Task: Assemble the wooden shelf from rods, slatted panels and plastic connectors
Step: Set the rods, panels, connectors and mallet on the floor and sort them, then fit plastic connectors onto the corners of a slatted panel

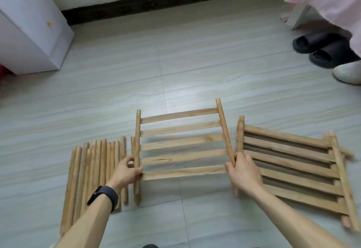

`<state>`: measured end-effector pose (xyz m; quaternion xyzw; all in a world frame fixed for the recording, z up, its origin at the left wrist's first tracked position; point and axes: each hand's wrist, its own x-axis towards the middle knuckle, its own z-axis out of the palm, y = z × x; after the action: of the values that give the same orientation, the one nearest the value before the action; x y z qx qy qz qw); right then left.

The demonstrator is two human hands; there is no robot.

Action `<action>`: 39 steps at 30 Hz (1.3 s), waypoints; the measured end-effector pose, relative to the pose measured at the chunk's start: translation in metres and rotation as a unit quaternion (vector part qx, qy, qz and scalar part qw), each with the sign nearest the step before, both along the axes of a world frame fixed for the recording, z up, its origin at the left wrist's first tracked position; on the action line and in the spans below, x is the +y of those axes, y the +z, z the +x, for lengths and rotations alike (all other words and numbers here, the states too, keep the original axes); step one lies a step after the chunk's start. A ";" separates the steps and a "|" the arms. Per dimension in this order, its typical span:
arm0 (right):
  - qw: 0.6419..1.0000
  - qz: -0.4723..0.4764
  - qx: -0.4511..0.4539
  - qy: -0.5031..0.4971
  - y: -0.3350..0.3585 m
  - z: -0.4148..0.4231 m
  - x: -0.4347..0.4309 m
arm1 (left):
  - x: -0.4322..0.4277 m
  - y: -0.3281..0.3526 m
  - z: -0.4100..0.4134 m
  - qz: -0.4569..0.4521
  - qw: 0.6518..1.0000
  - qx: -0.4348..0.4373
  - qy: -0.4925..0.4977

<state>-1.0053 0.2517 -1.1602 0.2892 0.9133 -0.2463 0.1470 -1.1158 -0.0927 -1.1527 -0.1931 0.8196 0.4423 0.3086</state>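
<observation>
Holding the slatted panel (pixel 181 140) by both side rails suits this step, and I judge the grip wants to be low and level on the two rails, so the frame does not rack and strain the thin slats at their joints. A black wristband (pixel 103 195) circles the left wrist. The left hand (pixel 127 171) has thumb and fingers curled round the left rail near its lower end. The right hand (pixel 244 171) wraps the right rail at about the same height. Between the hands run five flat, pale slats of bare wood set into round rails. One slat shows a dark split along the grain, so it probably calls for gentle handling. Just outside the left hand lies a row of loose wooden rods (pixel 93 169), smooth round dowels side by side. Just outside the right hand lies a stack of further slatted panels (pixel 293 166), partly under that wrist. No plastic connectors show. Everything rests on a glossy grey tiled floor (pixel 175 62). Well beyond the right hand stand black slippers (pixel 320 46). Well beyond the left is a white cabinet (pixel 29 33).
</observation>
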 end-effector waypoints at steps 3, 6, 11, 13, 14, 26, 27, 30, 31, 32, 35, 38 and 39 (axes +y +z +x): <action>0.997 0.033 -0.055 0.051 -0.010 -0.009 -0.017 | -0.022 -0.018 0.012 0.003 0.999 -0.023 0.032; 0.993 0.039 -0.092 0.061 -0.015 -0.013 -0.020 | -0.025 -0.035 0.012 0.044 0.995 -0.020 0.083; 0.987 0.043 -0.124 0.090 -0.017 -0.014 -0.034 | 0.005 -0.043 0.009 0.036 0.998 0.000 0.048; 0.983 0.063 -0.148 0.094 -0.018 -0.010 -0.037 | 0.015 -0.043 0.014 -0.020 1.000 0.015 0.006; 0.979 0.082 -0.158 0.101 -0.018 -0.008 -0.037 | 0.016 -0.044 0.016 -0.052 0.998 0.021 -0.014; 0.970 0.131 -0.182 0.096 -0.032 0.033 -0.016 | 0.024 -0.049 0.038 -0.140 0.979 0.072 -0.131; 0.971 0.130 -0.175 0.095 -0.032 0.032 -0.015 | 0.029 -0.050 0.039 -0.142 0.979 0.071 -0.129; 0.973 0.139 -0.147 0.110 -0.032 0.028 -0.015 | 0.038 -0.051 0.044 -0.164 0.975 0.073 -0.132; 0.974 0.136 -0.140 0.114 -0.032 0.028 -0.015 | 0.039 -0.051 0.044 -0.172 0.973 0.075 -0.136; 0.975 0.132 -0.137 0.116 -0.033 0.028 -0.014 | 0.041 -0.051 0.045 -0.181 0.970 0.077 -0.141; 0.975 0.131 -0.128 0.126 -0.032 0.029 -0.009 | 0.044 -0.048 0.045 -0.204 0.964 0.072 -0.157; 0.985 0.120 -0.057 0.112 -0.025 0.030 0.004 | 0.048 -0.041 0.044 -0.232 0.953 0.059 -0.188; 0.989 0.117 -0.012 0.094 -0.020 0.032 0.013 | 0.051 -0.038 0.043 -0.248 0.945 0.056 -0.206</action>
<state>-0.9737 0.2651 -1.1806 0.2207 0.9571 -0.1189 0.1454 -1.0730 -0.0413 -1.1910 -0.0656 0.9412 0.1624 0.2889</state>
